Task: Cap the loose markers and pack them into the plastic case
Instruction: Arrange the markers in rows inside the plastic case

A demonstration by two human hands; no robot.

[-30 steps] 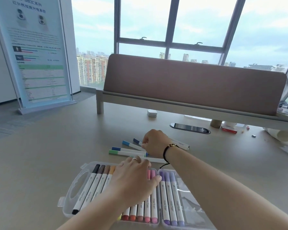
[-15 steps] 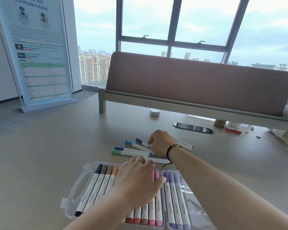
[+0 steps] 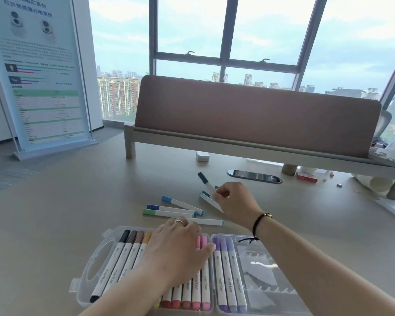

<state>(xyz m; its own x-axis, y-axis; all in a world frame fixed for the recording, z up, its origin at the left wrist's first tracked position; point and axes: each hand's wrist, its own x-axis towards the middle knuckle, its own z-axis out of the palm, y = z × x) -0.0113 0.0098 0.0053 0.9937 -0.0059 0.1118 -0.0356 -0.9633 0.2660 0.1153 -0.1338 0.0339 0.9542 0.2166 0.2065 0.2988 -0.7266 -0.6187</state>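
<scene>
Step in hand: pickup of a loose marker for packing. The right hand (image 3: 234,201) is beyond the case (image 3: 89,265), fingers curled, pinching a dark-blue marker (image 3: 205,180) near mid-barrel; its capped end tilts up and away, clear of the surface (image 3: 55,213). A second marker (image 3: 209,200) with a dark cap lies just under the same hand; whether the fingers touch it cannot be told.

The left hand (image 3: 180,249) rests flat on the case, fingers nearly straight, spread over the middle rows of packed markers, holding nothing; judged to be steadying the case.

Case: clear plastic, open flat, two halves side by side, nearest the person. Left half carries a row running black, browns, orange, then reds and pinks, partly hidden by the left hand. Right half carries three purple markers (image 3: 228,270) against its inner edge; the rest of that half shows bare clip slots.

Loose markers just beyond the case: light blue (image 3: 183,204), blue (image 3: 169,208), green (image 3: 167,213) and teal (image 3: 203,221), lying close together, some touching. All appear capped at the visible ends; far ends partly hidden.

Judgement: task roughly two-thirds done; about six markers remain out. Next move calls for checking that the held marker's cap is seated, then carrying it back to the first free slot beside the purples, aligned with the row, and pressing it into the clips.
</scene>
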